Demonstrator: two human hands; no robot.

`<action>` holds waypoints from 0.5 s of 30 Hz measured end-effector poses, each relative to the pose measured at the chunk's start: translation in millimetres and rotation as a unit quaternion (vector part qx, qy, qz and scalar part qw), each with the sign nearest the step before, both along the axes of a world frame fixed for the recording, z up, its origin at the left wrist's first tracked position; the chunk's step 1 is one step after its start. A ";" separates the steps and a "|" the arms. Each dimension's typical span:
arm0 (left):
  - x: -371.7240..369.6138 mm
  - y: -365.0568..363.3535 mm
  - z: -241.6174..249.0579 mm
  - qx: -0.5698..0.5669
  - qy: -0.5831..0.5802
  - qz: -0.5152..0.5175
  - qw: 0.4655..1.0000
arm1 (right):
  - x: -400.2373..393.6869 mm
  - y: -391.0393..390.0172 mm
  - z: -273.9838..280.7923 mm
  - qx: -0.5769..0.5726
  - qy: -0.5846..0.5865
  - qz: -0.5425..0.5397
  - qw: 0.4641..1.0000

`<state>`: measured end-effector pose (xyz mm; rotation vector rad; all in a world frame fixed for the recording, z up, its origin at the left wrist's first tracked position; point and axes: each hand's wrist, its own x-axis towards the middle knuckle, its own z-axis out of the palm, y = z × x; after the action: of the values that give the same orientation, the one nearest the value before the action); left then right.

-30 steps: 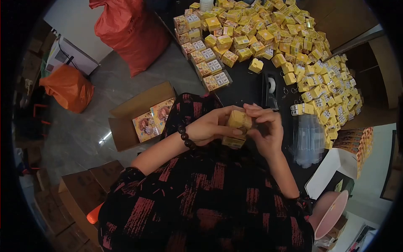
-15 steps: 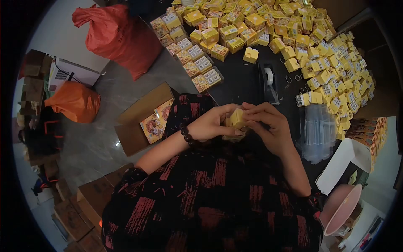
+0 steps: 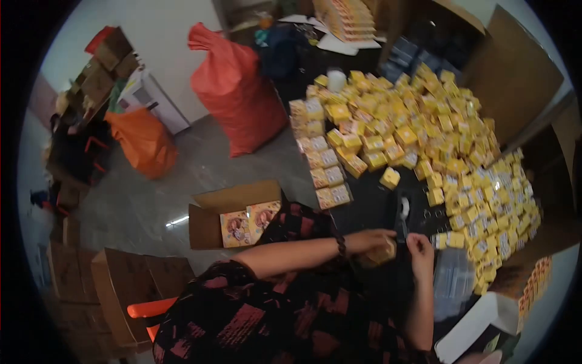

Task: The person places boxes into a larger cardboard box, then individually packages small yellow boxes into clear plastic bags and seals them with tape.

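Observation:
My left hand (image 3: pixel 367 242) is closed around a small yellow box (image 3: pixel 385 252), which is blurred and partly covered by the fingers. To its right, my right hand (image 3: pixel 420 247) is raised in a pinch beside the near end of a black tape dispenser (image 3: pixel 399 227). Whatever the right fingertips may hold is too small to make out. A roll of clear tape (image 3: pixel 405 207) sits in the dispenser. A single yellow box (image 3: pixel 390 178) lies just beyond it, and a few metal rings (image 3: pixel 427 213) lie on the dark table to its right.
A large heap of yellow boxes (image 3: pixel 418 133) covers the far table, with packed rows (image 3: pixel 324 159) along its left edge. Clear plastic sleeves (image 3: pixel 454 276) lie at right. An open carton (image 3: pixel 206 227), a red sack (image 3: pixel 233 91) and an orange bag (image 3: pixel 145 142) stand at left.
The view has tilted up, showing more of the far table. My right hand has left the yellow box and moved to the tape dispenser; my left hand has carried the box forward and right.

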<state>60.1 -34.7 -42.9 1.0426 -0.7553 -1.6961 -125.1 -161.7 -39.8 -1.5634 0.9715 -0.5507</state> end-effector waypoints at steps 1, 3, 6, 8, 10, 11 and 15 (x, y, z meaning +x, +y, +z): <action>-2.8 -2.4 -10.9 -0.008 0.002 0.000 1.000 | -1.3 -9.2 -5.8 -0.010 0.000 0.019 1.000; -4.2 -6.2 -12.0 -0.021 0.004 0.021 1.000 | 1.8 -17.3 0.8 -0.026 0.000 0.059 0.998; -2.4 -5.9 0.7 -0.017 0.019 0.013 1.000 | 6.4 -23.5 15.6 0.126 0.036 0.075 0.988; -2.8 -6.2 1.8 -0.007 -0.012 0.001 1.000 | 3.5 -29.8 8.3 0.270 -0.018 0.054 0.961; -0.3 -4.2 2.4 -0.011 -0.002 0.008 1.000 | 9.4 -23.4 9.8 0.284 -0.037 0.037 0.957; -4.5 -5.5 0.9 -0.013 0.013 0.010 1.000 | 5.0 -18.4 12.6 0.297 -0.054 0.013 0.953; -5.2 1.1 15.9 0.040 0.066 0.016 0.997 | 7.3 3.4 44.8 0.257 -0.072 -0.048 0.962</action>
<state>54.8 -33.6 -27.0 0.9806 -0.5875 -1.7614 -117.8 -158.3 5.1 -1.0036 0.9858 -0.4278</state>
